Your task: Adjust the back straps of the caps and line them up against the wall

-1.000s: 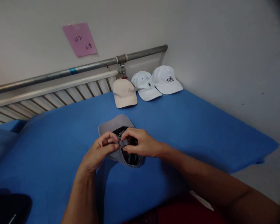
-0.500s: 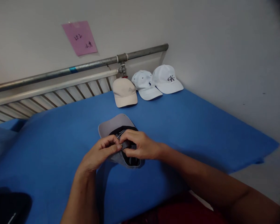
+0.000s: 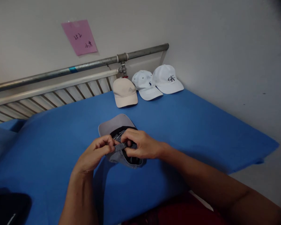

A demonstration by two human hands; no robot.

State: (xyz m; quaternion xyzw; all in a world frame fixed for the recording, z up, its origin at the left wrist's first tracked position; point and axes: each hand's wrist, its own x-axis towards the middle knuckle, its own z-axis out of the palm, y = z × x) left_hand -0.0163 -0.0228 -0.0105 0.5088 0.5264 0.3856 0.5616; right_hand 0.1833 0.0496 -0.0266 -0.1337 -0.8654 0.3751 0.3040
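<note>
A grey baseball cap (image 3: 115,122) lies upside down on the blue-covered table, its brim toward the far left and its dark inside showing. Across its back opening runs an adjustment strap (image 3: 120,146) with a small metal buckle. My left hand (image 3: 95,153) pinches the strap on the left side. On the other side of the buckle, my right hand (image 3: 141,144) grips the strap between thumb and fingers. Part of the cap's inside is hidden behind my fingers.
Behind the grey cap stand a beige cap (image 3: 125,92), a white cap with a small dark logo (image 3: 146,85) and a white cap with black letters (image 3: 168,79). A radiator (image 3: 53,95) and pipe (image 3: 93,64) run along the wall. A black object (image 3: 9,207) lies at lower left.
My left hand has moved left, away from the buckle and my right hand. More of the strap now shows between the hands.
</note>
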